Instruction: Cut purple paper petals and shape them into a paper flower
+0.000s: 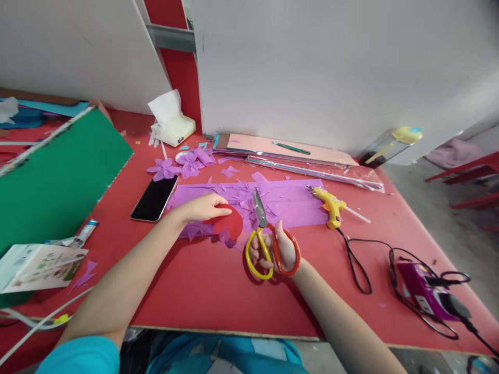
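Closest, a blue sleeve [83,357] is showing. Over purple paper [302,205] on the tabletop [226,301], the left hand [206,206] is pinching red paper [233,224]; the right hand [283,246] is curling around scissors [260,212]. Purple flowers [189,164] are lying by the phone [155,199], looking done; the red paper is looking unfinished.

Nothing surely readable — blurred characters on a white carton [29,275], tiny logo on a tissue pack [171,130].

scissors [262,220], red and yellow handles, tips away; curved red piece [234,222] beside.
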Demonstrator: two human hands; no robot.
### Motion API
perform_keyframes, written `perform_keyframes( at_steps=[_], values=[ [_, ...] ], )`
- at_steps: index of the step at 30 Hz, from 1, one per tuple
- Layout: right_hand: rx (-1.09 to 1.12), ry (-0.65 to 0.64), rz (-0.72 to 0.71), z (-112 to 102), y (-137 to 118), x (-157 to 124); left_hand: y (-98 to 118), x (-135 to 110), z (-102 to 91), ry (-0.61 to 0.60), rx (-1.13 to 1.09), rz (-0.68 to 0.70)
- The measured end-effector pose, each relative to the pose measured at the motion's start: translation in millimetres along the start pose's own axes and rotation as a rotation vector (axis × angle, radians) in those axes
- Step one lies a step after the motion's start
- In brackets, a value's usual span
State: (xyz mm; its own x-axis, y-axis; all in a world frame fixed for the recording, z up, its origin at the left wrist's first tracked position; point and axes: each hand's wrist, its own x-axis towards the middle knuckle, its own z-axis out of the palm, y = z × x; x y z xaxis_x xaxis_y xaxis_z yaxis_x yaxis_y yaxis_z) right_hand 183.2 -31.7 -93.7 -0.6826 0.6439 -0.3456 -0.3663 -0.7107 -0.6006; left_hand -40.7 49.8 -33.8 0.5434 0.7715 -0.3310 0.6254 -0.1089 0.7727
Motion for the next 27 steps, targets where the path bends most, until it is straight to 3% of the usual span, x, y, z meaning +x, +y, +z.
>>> perform_keyframes(
  at_steps=[3,5,8,13,17,20,27],
  values=[
    [0.085,-0.066,0.012,1,0,-1,-7,-4,12.4,-0.114,-0.065,-0.039],
    [0.14,-0.109,0.009,4,-2,-3,-11,-6,22.1,-0.118,-0.101,-0.047],
    [0.203,-0.152,0.026,9,-4,-5,-18,-8,35.6,-0.051,-0.155,-0.006],
    [0.242,-0.234,0.046,6,-5,-8,-22,-12,53.5,0.195,-0.079,0.001],
    [0.212,-0.352,0.021,1,-6,-10,-21,-16,62.3,0.248,-0.104,0.08],
    [0.207,-0.386,-0.001,-1,-8,-11,-20,-18,62.6,0.266,-0.126,0.058],
    [0.066,-0.306,-0.123,4,-20,-16,-25,-18,54.9,0.355,-0.211,0.013]
  ],
)
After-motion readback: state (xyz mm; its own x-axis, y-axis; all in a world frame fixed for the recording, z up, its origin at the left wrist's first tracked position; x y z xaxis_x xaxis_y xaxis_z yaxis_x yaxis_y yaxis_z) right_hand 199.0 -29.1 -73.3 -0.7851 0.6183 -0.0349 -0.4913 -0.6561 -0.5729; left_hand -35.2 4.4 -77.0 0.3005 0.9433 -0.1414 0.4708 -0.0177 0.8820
